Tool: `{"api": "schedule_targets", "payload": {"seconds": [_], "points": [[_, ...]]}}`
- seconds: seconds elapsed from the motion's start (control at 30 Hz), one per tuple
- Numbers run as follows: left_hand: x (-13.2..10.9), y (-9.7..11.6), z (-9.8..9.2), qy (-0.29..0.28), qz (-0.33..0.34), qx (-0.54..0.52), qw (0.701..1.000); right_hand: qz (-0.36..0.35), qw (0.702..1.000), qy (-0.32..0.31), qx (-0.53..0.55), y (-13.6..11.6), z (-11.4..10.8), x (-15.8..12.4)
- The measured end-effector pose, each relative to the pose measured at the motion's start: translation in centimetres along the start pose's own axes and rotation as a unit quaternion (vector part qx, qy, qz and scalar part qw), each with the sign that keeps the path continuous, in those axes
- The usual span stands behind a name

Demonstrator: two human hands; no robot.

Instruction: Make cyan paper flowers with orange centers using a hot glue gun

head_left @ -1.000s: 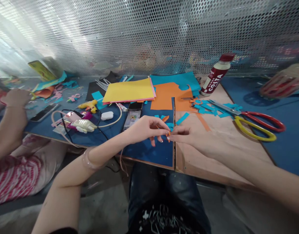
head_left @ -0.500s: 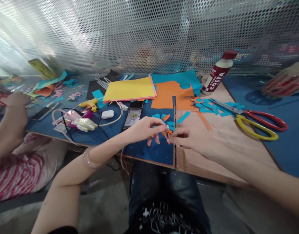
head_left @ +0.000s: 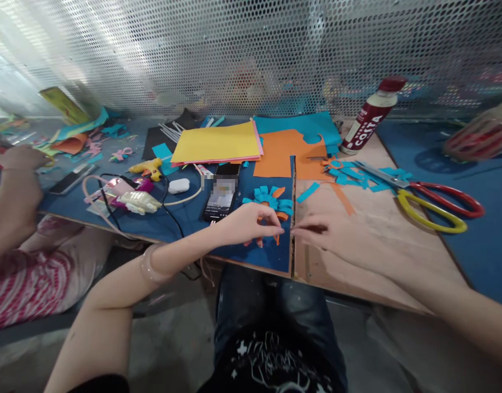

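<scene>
A paper flower (head_left: 271, 195) of blue and orange curled strips lies on the blue tabletop in front of me. My left hand (head_left: 245, 222) is over its near side, thumb and forefinger brought together in a pinch. The other left fingers curl below, and part of the flower is hidden behind this hand. Just across the table seam, my right hand (head_left: 341, 237) is closed too, its fingertips together and pointing at the left fingertips. A small gap separates the two hands. Whatever either pinch holds, if anything, is too small to make out.
A phone (head_left: 220, 197) lies left of the flower. Beyond are yellow paper (head_left: 218, 143), orange paper (head_left: 273, 155) and a glue gun (head_left: 148, 169). Scissors (head_left: 398, 184), blue scraps and a bottle (head_left: 368, 123) stand right. A co-worker's hand (head_left: 22, 158) is far left.
My hands have drawn slightly apart and away from the flower's middle, toward the near edge. More of the flower's blue strips now shows above my left hand.
</scene>
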State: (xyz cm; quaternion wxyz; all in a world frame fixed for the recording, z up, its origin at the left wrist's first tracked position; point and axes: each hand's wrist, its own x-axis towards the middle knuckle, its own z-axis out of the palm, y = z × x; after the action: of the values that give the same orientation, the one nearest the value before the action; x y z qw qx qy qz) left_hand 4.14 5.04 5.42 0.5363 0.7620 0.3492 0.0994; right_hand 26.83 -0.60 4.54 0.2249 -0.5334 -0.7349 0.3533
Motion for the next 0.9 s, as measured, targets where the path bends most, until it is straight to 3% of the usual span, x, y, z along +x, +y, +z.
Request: {"api": "schedule_targets", "payload": {"seconds": [0.13, 0.23, 0.37, 0.57, 0.67, 0.8, 0.9], "points": [[0.2, -1.0, 0.7, 0.01, 0.02, 0.042, 0.999, -0.006, 0.995, 0.065, -0.08, 3.2, -3.2, -1.1], [0.5, -1.3, 1.1, 0.029, 0.026, 0.061, 0.997, -0.027, 0.985, 0.099, -0.142, 4.8, -4.3, -1.8], [0.7, -1.1, 1.4, 0.054, 0.025, 0.077, 0.995, -0.061, 0.977, 0.056, -0.197, 5.6, -3.5, -2.2], [0.7, -0.5, 0.9, 0.087, 0.014, 0.121, 0.989, -0.118, 0.955, 0.057, -0.264, 6.6, -2.3, -2.3], [0.9, -0.2, 0.0, 0.107, 0.052, 0.15, 0.981, -0.086, 0.965, 0.056, -0.24, 6.1, -2.5, -2.2], [2.1, 0.6, -1.1, 0.132, 0.139, 0.208, 0.959, -0.004, 0.983, -0.001, -0.185, 4.7, -3.5, -1.6], [3.3, 1.4, -1.6, 0.121, 0.196, 0.246, 0.941, -0.011, 0.977, -0.034, -0.21, 4.1, -4.2, -1.3]]}}
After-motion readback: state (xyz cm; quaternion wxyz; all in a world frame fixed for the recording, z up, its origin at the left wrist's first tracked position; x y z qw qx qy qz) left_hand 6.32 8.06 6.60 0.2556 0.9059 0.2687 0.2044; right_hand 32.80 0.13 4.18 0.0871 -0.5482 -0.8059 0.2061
